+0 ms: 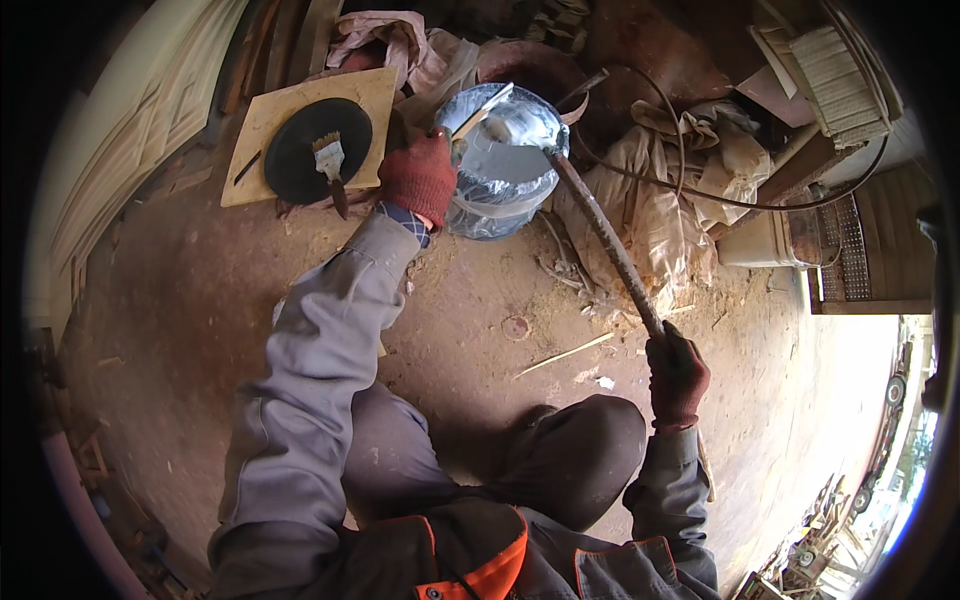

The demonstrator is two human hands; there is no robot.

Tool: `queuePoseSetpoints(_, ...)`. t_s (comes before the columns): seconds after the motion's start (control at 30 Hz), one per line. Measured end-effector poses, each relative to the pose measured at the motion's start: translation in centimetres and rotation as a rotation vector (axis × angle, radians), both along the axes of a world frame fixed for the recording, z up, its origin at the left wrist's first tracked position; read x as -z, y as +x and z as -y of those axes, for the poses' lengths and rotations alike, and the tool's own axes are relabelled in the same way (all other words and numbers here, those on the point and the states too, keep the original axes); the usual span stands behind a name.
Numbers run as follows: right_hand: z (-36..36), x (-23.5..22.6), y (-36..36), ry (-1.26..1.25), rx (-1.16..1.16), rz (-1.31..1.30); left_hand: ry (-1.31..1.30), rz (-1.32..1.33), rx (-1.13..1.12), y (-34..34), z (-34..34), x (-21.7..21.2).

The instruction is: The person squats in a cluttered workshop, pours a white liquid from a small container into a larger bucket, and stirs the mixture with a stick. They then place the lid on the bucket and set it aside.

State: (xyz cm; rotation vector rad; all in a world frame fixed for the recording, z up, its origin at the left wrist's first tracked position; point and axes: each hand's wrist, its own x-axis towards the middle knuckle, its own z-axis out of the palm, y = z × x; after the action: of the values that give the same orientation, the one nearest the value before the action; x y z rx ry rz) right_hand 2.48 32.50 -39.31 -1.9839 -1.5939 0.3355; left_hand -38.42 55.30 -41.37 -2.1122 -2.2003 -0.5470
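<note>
My left hand (418, 178), in a red glove with a dark front, is closed at the left rim of a bucket (495, 220) smeared with grey-white paint. Pale grey liquid (498, 162) lies inside it. A light flat stick (482, 110) slants across the bucket's mouth from beside that hand; whether the fingers touch it is unclear. In my right hand (678, 378), also gloved, is a long brown rod (612, 238), gripped near its lower end. The rod's far end reaches the bucket's right rim.
Left of the bucket, a paintbrush (329, 160) lies on a black round lid (290, 150) over a square board (240, 180). Crumpled sheeting (640, 190) and a curved hose (740, 203) lie to the right. A thin wood strip (565, 354) is on the floor. Pale panels (150, 110) lean at left.
</note>
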Motion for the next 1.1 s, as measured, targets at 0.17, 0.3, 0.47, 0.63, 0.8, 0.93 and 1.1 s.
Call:
queuePoseSetpoints(0.17, -0.2, -0.1, -0.1, -0.032, 0.009, -0.087, 0.057, -0.017, 0.137, 1.3, 1.6, -0.2)
queuePoseSetpoints(0.3, -0.1, -0.2, -0.2, -0.069, 0.026, -0.123, 0.049, -0.026, 0.145, 1.5, 1.8, -0.2)
queuePoseSetpoints(0.47, 0.5, 0.1, -0.1, -0.05, 0.017, -0.155, 0.042, 0.054, 0.018, 0.4, 0.6, 0.7)
queuePoseSetpoints(0.63, 0.9, 1.3, 0.8, -0.047, 0.034, -0.229, -0.009, 0.146, -0.014, -0.2, -0.5, 1.7)
queuePoseSetpoints(0.8, 1.3, 2.3, 1.6, -0.1, 0.05, -0.296, -0.104, 0.134, 0.03, -0.8, -0.9, 1.6)
queuePoseSetpoints(0.93, 1.3, 1.4, 1.2, -0.202, 0.09, -0.689, -0.151, 0.123, 0.055, -0.7, -1.5, 0.5)
queuePoseSetpoints(1.1, 0.8, -1.0, -0.3, -0.349, 0.065, -0.797, -0.134, 0.199, -0.073, -1.0, -1.4, -0.7)
